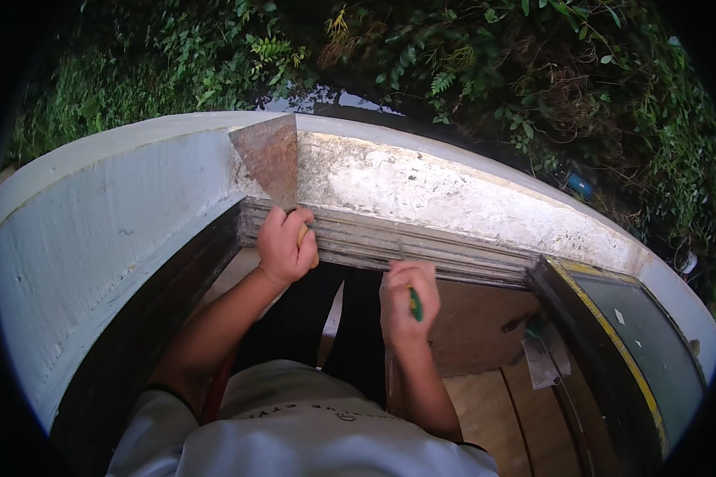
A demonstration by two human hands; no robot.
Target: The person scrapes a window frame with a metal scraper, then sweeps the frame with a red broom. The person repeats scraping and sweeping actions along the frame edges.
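My left hand (pixel 283 250) is closed around the wooden handle of a wide scraper (pixel 272 154). Its rusty, fan-shaped blade points away from me, over the weathered white outer sill (pixel 406 176). Within my right hand (pixel 410 292) is a slim tool with a green and yellow handle (pixel 416 305). A thin shank, blurred, seems to extend from it over the grooved window track (pixel 358 234); whether the tip touches the track I cannot tell. Dust and grime coat the track's grooves, which run crosswise in front of me.
A dark frame (pixel 155 304) borders the opening on the left. On the right stands a glass sash (pixel 638 328) with yellow tape along its edge. A white paper or bag (pixel 543 361) is inside below. Dense plants (pixel 453 59) and some water (pixel 358 101) are beyond the sill.
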